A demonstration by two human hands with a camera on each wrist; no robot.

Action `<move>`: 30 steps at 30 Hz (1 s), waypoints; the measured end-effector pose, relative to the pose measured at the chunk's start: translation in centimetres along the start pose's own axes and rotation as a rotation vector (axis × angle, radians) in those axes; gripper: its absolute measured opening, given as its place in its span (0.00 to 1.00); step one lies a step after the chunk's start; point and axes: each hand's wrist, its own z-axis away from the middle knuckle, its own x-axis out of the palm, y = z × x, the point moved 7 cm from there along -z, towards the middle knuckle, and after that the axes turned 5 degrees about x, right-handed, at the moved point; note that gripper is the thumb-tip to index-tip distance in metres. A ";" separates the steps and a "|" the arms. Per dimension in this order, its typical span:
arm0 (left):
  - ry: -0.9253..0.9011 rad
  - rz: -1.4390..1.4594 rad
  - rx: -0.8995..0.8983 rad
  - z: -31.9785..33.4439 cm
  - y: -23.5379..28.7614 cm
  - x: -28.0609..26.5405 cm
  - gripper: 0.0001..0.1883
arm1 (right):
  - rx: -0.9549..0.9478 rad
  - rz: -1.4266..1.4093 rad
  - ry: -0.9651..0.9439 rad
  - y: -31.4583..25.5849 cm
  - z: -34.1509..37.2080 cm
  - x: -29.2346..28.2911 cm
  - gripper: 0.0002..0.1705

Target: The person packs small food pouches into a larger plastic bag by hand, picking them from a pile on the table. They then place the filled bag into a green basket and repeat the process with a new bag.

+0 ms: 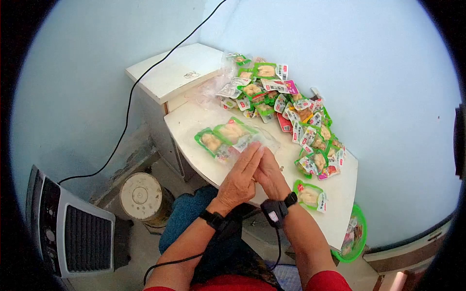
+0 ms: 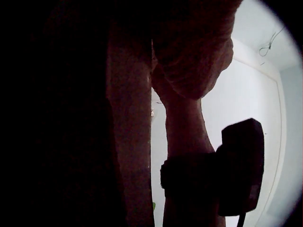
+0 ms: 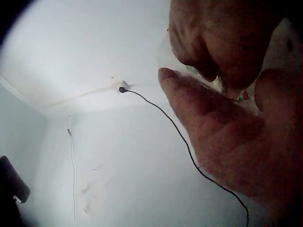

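A clear plastic bag point(image 1: 266, 137) lies over the front of the white table with two green-edged packets point(image 1: 211, 142) showing through it. My left hand point(image 1: 238, 182) and my right hand point(image 1: 270, 174) meet at its near edge, fingertips close together, pinching the plastic. Seen from the right wrist, my right hand point(image 3: 218, 127) has fingers close around a bit of clear film, partly hidden by the fingers above. The left wrist view is very dark; my right wrist with its black strap shows there, and what the fingers hold is hidden.
A heap of green-edged packets point(image 1: 262, 97) spreads along the table's back and right side. A single packet point(image 1: 309, 195) lies near the right front. Beside the table are a green basket point(image 1: 359, 242), a round drum point(image 1: 141, 196) and a grey appliance point(image 1: 80, 233); a black cable point(image 1: 128, 114) hangs at left.
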 end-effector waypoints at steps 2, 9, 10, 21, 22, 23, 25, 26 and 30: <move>-0.013 -0.004 -0.026 -0.1 0.1 0.0 0.39 | -0.042 0.111 0.073 0.1 0.2 -0.7 0.12; -0.018 -0.011 -0.068 0.3 -0.3 0.2 0.45 | 0.012 0.299 0.528 -0.1 1.7 2.9 0.24; -0.013 -0.002 -0.078 0.2 -0.3 0.1 0.45 | 0.006 0.252 0.502 0.1 0.9 2.2 0.22; 0.011 -0.087 -0.023 0.0 -0.2 0.3 0.44 | -0.136 0.428 0.519 -1.7 2.6 -1.4 0.11; 0.013 -0.078 -0.035 0.0 -0.2 0.3 0.45 | -0.144 0.462 0.545 -2.5 4.3 0.1 0.14; 0.015 -0.069 -0.046 0.0 -0.2 0.4 0.45 | -0.150 0.524 0.584 -3.2 6.0 1.2 0.18; 0.021 -0.067 -0.037 -0.1 -0.2 0.4 0.45 | -0.157 0.654 0.657 -4.8 9.4 2.5 0.26; 0.026 -0.068 -0.034 -0.1 -0.2 0.4 0.46 | -0.158 0.751 0.665 -5.9 10.8 2.3 0.27; 0.013 -0.107 -0.039 -0.1 -0.2 0.4 0.46 | -0.147 1.205 0.796 -11.6 16.7 1.6 0.22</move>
